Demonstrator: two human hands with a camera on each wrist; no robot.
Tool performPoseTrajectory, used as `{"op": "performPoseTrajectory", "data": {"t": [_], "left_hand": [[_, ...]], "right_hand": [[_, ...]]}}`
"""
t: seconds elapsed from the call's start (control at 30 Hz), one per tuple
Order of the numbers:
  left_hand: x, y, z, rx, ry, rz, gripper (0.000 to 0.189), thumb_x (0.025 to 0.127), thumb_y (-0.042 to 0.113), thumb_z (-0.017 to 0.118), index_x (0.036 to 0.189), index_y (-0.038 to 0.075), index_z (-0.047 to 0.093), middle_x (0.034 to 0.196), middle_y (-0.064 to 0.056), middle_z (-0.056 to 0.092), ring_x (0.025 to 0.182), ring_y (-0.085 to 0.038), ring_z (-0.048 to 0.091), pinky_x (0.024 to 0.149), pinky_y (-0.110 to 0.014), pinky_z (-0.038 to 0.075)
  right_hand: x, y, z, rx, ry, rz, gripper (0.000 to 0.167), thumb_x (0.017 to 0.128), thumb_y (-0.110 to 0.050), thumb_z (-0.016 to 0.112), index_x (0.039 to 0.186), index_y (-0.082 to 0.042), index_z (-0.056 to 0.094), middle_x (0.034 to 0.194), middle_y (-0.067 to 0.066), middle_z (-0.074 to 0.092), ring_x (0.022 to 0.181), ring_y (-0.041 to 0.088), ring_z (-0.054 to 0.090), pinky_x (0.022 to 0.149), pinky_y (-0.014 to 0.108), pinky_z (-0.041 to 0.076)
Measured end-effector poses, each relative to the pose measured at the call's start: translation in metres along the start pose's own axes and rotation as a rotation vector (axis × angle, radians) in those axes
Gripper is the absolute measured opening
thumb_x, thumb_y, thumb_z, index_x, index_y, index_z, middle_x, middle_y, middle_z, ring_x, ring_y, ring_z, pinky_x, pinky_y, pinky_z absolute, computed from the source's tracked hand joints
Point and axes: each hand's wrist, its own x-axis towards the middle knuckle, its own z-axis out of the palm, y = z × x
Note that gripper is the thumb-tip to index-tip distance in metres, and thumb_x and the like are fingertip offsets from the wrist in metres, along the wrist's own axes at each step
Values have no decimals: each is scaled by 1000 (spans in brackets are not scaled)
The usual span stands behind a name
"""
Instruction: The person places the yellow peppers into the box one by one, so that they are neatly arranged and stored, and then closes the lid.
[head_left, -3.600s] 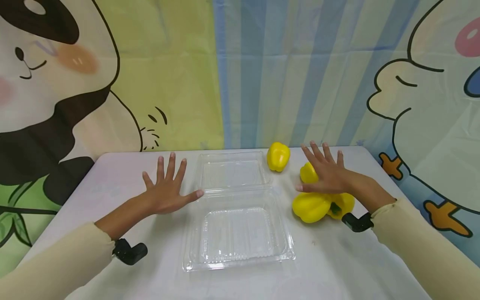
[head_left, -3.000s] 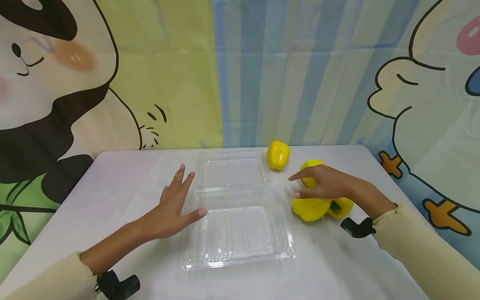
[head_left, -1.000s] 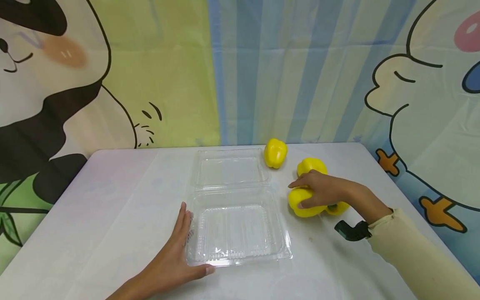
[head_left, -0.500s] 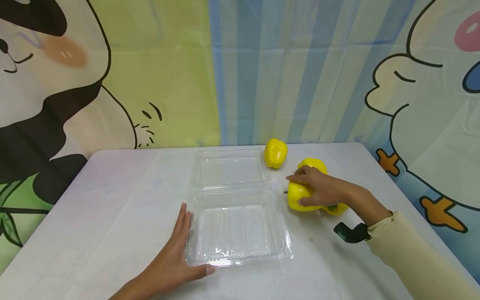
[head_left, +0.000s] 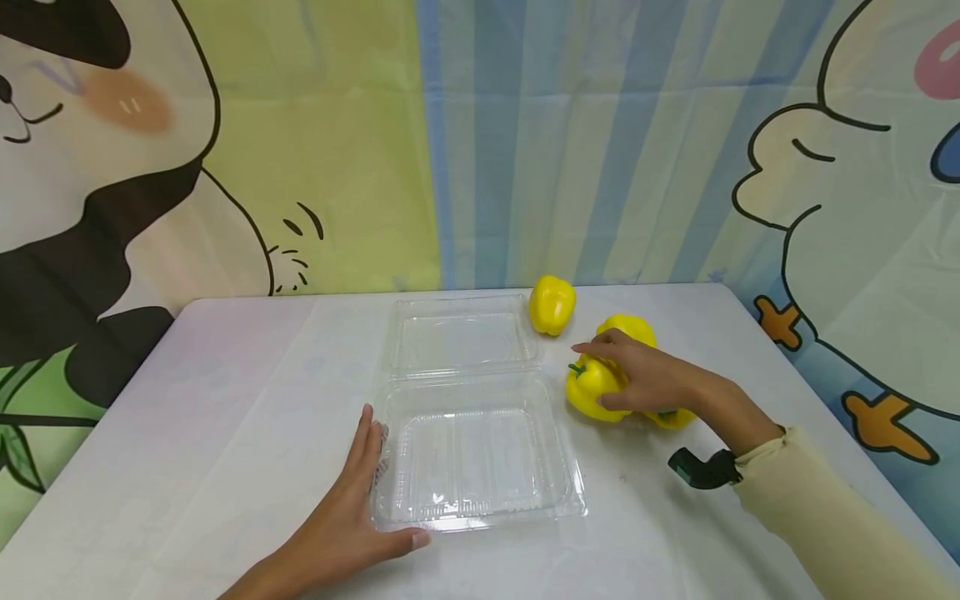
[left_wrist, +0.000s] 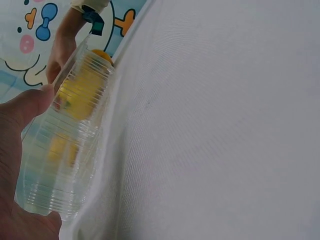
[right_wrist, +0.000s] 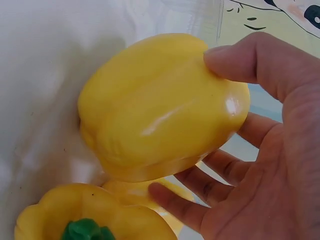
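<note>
My right hand (head_left: 645,372) holds a yellow bell pepper (head_left: 587,390) between thumb and fingers. Its green stem points left and back in the head view. The right wrist view shows the thumb on one side of this pepper (right_wrist: 160,107) and fingers beneath it. Beside it sit another yellow pepper (head_left: 673,418), partly covered by the hand, and one behind (head_left: 630,327). My left hand (head_left: 341,508) rests against a clear plastic clamshell box (head_left: 480,525), straight fingers along its left side and thumb at the near edge. The box lies open, lid (head_left: 461,337) folded back.
A further yellow pepper (head_left: 552,306) stands at the table's back edge, right of the lid. The white-covered table (head_left: 262,417) meets a cartoon-printed curtain (head_left: 517,150) at the back. A black wrist camera (head_left: 705,468) sits on the right wrist.
Both hands were raised with spread fingers. The left came down to the box's near-left corner. The right took hold of the front pepper, which has shifted slightly left and turned, bringing its stem into view.
</note>
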Motion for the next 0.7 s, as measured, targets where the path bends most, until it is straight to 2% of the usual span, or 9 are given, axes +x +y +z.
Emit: {"op": "performPoseTrajectory", "data": {"t": [0.23, 0.37, 0.47, 0.6, 0.7], "left_hand": [[-1, 0, 0, 19, 7, 7, 134, 65, 58, 84, 157, 14, -4, 161, 9, -15, 144, -28, 20, 107, -56, 28], [0, 0, -1, 19, -3, -2, 134, 65, 58, 84, 157, 15, -4, 160, 10, -17, 144, -29, 17, 107, -58, 28], [1, 1, -1, 13, -13, -9, 135, 65, 58, 84, 156, 20, -8, 160, 12, -18, 145, -30, 11, 106, -61, 27], [1, 1, -2, 12, -10, -10, 135, 65, 57, 84, 155, 27, -11, 160, 12, -16, 145, -29, 12, 106, -61, 28], [1, 1, -1, 15, -8, -13, 135, 65, 58, 84, 155, 27, -11, 160, 12, -16, 145, -29, 13, 106, -62, 28]], "right_hand": [[-3, 0, -1, 28, 20, 27, 75, 81, -21, 71, 148, -6, 40, 140, 21, 35, 117, 35, 44, 99, 58, 40], [-5, 1, -3, 27, 48, 30, 76, 82, -20, 72, 148, -4, 39, 140, 21, 35, 117, 36, 45, 98, 58, 40], [-7, 2, -4, 26, 82, 22, 77, 82, -21, 73, 148, -3, 38, 141, 21, 35, 117, 37, 46, 97, 58, 41], [-9, 4, -3, 46, 125, 24, 83, 80, -17, 74, 151, -6, 33, 142, 19, 31, 117, 36, 47, 97, 58, 41], [-9, 3, -2, 61, 141, 40, 85, 78, -14, 74, 152, -9, 32, 142, 19, 27, 117, 37, 45, 97, 58, 41]]}}
